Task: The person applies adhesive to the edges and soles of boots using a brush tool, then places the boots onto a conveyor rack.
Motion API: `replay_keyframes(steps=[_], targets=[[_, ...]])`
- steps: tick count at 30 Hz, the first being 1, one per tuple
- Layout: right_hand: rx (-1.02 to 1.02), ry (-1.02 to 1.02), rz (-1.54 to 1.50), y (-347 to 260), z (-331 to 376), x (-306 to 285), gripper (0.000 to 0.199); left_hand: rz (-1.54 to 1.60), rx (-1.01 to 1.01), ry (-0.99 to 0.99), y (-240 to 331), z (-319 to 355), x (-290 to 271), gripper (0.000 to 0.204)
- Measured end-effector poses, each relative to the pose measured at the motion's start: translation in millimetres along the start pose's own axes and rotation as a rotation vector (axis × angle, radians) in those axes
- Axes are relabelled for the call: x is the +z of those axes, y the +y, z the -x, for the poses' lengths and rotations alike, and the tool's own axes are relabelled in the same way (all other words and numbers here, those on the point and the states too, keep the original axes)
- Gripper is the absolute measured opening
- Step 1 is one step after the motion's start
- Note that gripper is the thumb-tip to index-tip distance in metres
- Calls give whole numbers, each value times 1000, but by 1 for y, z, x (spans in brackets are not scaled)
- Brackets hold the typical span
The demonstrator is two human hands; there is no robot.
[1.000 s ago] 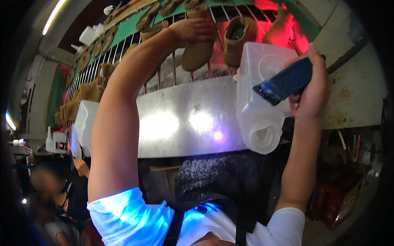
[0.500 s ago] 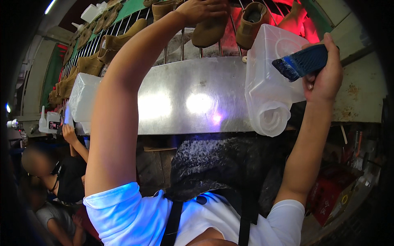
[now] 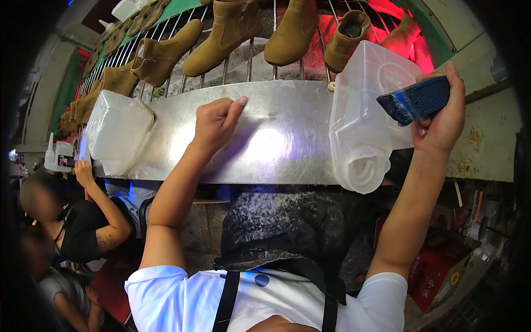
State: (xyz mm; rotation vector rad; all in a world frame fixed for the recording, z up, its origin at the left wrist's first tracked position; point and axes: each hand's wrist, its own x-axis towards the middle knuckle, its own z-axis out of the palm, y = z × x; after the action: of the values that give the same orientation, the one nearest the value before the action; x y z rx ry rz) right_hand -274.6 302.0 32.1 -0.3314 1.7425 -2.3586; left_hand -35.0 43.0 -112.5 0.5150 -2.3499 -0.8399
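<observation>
My left hand [image 3: 217,123] is over the metal work surface [image 3: 298,133]. Its fingers are curled into a fist with the thumb sticking out, and nothing shows in it. In my right hand [image 3: 442,119] I grip a wide blue brush [image 3: 417,99] with white residue on its working end. Just left of the brush lies a cut translucent plastic jug [image 3: 365,88], its round mouth toward me. Beyond the metal edge, tan ankle boots stand on a rack of metal bars: one boot [image 3: 291,36] in the middle, another [image 3: 224,39] to its left, and a third [image 3: 347,41] near the jug.
A second translucent plastic container [image 3: 117,130] sits at the left end of the metal surface. More boots [image 3: 113,80] line the bars farther left. Red light glows at the far right. Two people [image 3: 83,232] are at the lower left. A red box [image 3: 445,271] stands low at the right.
My left hand has left the boot on the rack and drawn back toward me over the metal surface, its fingers now curled. My right hand still holds the brush beside the jug.
</observation>
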Motion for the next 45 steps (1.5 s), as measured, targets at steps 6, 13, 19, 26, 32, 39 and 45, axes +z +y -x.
replay_keyframes(steps=[6, 13, 19, 26, 32, 39, 45], targets=[[15, 32, 11, -1, 4, 5, 47, -67, -63, 33, -11, 10, 12, 46], [41, 10, -35, -5, 4, -3, 47, 42, -150, -14, -20, 1, 16, 42], [12, -31, 5, -12, 31, -14, 53, 54, -111, 4, -26, 5, 14, 40], [-23, -350, 378, -26, 101, -81, 32, -102, -48, -94, -11, 8, 14, 41], [-125, -570, 661, -12, 109, -92, 18, -198, 39, -119, -9, 8, 16, 38], [-59, -653, 917, -17, 106, -68, 28, -216, 86, -110, -10, 8, 17, 38], [65, -832, 1072, -13, 97, -53, 25, -214, 83, -120, -7, 8, 17, 38]])
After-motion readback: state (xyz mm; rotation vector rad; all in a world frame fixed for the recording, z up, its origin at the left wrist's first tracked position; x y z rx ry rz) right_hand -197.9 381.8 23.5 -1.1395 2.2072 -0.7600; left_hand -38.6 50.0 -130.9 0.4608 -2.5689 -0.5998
